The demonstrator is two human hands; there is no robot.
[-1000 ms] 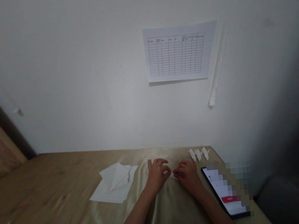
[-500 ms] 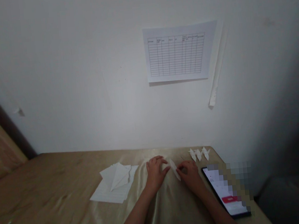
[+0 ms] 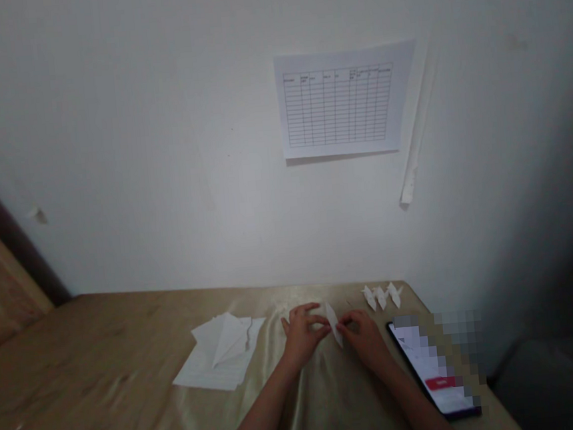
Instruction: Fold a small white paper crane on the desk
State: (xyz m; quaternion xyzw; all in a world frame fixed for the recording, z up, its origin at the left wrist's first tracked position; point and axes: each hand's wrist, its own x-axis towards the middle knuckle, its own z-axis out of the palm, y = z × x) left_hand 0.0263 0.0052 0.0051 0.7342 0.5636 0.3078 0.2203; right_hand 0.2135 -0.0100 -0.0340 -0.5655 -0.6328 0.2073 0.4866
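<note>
A small piece of white folded paper (image 3: 332, 321), long and narrow with pointed ends, stands between my two hands above the cloth. My left hand (image 3: 303, 334) pinches its left side with thumb and index finger, while the other fingers stretch out beyond. From the other side, my right hand (image 3: 364, 334) grips the paper between thumb and curled fingers. Three small folded paper cranes (image 3: 381, 297) sit in a row past my right hand. To the left lies a stack of white paper sheets (image 3: 205, 373) with a folded paper piece (image 3: 232, 339) on top.
A phone (image 3: 433, 369) with a lit screen, partly blurred out, rests by the table's right edge. A shiny tan cloth (image 3: 119, 363) covers the table, with folds in front. Behind rises a white wall with a printed table sheet (image 3: 339, 103) stuck to it.
My left thumb and index finger have closed together on the folded paper. The paper has turned slightly more upright. My right hand has hardly moved.
</note>
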